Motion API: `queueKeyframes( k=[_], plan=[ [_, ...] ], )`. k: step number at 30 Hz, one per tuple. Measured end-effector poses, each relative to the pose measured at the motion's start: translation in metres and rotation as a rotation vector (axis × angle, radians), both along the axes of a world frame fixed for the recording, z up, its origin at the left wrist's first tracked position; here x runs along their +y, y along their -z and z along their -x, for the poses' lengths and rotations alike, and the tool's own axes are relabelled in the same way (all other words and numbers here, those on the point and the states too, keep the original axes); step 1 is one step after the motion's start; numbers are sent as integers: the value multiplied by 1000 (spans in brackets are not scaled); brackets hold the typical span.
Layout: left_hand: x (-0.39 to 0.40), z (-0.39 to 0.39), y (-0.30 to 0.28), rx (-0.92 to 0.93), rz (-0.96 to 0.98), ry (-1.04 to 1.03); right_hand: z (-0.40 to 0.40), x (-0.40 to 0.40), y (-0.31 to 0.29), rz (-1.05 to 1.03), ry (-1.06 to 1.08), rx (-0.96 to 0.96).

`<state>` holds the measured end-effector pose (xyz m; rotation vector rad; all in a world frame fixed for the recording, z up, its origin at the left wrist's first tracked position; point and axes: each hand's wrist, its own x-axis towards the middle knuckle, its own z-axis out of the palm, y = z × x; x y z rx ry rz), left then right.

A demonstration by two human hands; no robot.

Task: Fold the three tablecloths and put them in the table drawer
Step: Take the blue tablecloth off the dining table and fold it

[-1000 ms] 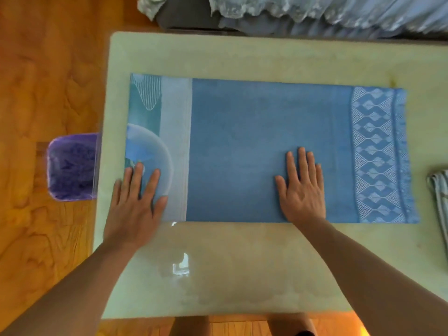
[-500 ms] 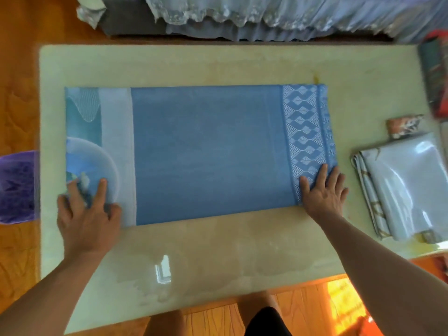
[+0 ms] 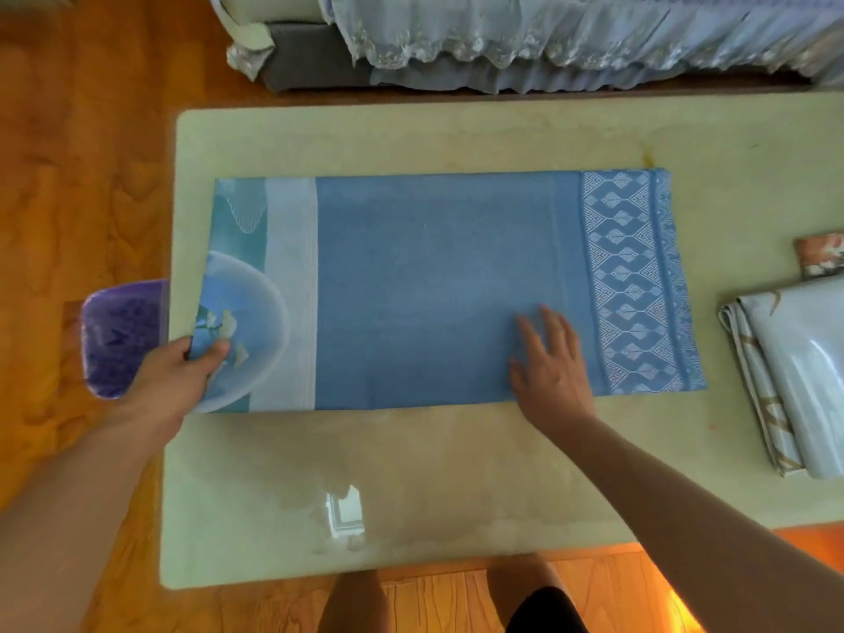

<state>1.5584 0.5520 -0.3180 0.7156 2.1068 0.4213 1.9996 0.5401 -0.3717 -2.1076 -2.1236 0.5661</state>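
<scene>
Looking down from my head camera, I take the blue cloth (image 3: 438,290) as my landmark: it lies flat along the middle of the pale desk (image 3: 411,472), folded into a long rectangle. Its right end carries a white diamond pattern, and its left end shows a teal panel and a pale round shape.

My left hand (image 3: 176,376) is at the cloth's near left corner. The thumb lies on top and the fingers (image 3: 214,351) curl round the edge, pinching that corner, which is raised a little off the desk. My right hand (image 3: 550,365) lies palm down on the cloth, near its front edge and just left of the patterned band. Its fingers are straight and spread, pressing flat and gripping nothing.

Right of the cloth, well apart from it, a folded pale cloth (image 3: 799,376) with tan markings rests at the desk's right edge. I cannot tell how many layers or pieces it holds. Just beyond that stack sits a small orange patterned thing (image 3: 822,255); what it is I cannot tell.

Left of the cloth, off the desk's edge, a purple bin (image 3: 121,338) stands on the wooden floor (image 3: 77,175). Beyond the cloth, past the desk's far edge, hangs a lace-edged bed cover (image 3: 548,34). Nearer me than the cloth, my knees show below the desk's front edge.
</scene>
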Motion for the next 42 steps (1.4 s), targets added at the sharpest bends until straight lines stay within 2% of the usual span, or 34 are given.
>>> queueKeyframes(
  k=[3,8,10,12,15,16,17,18,20,21,23,24,25,28,30,32,34,36,38,42],
  plan=[
    [-28,3,-17,110,-121,79,53,-12,0,62,-113,95],
    [-94,58,-33,143,-4,64,102,-27,-17,344,-293,-42],
    [-106,66,-43,133,-3,83,127,-20,-28,526,-252,-41],
    [-105,51,-62,66,-77,85,160,-8,-56,723,-54,164],
    [-90,-1,-96,-6,-196,217,206,13,-119,981,257,798],
    [-82,-24,-109,1,-216,294,214,23,-142,1046,297,985],
    [-73,-48,-121,18,-221,377,217,34,-165,1082,298,1092],
    [-64,-75,-135,54,-228,471,215,46,-185,1076,268,1121],
    [-47,-124,-160,97,-278,618,200,72,-213,887,203,925],
    [-39,-147,-171,21,-306,624,186,84,-221,727,187,751],
    [-26,-185,-182,-319,-335,568,142,102,-228,486,195,521],
    [-26,-200,-178,-407,-342,573,118,107,-231,452,221,516],
    [-27,-211,-170,-379,-372,624,93,111,-230,449,254,545],
    [-47,-222,-104,61,-434,711,22,117,-196,470,368,581],
    [-68,-223,-52,238,-325,717,-22,118,-145,499,428,558],
    [-88,-227,-10,295,-175,746,-51,115,-90,549,447,492],
    [-103,-234,19,355,-121,828,-60,114,-56,516,490,434],
    [-107,-241,33,429,-112,847,-63,120,-38,398,564,412],
    [-109,-244,39,490,-150,796,-68,127,-26,330,538,323],
    [-119,-242,34,573,-137,800,-87,131,-12,345,482,251]
  ],
)
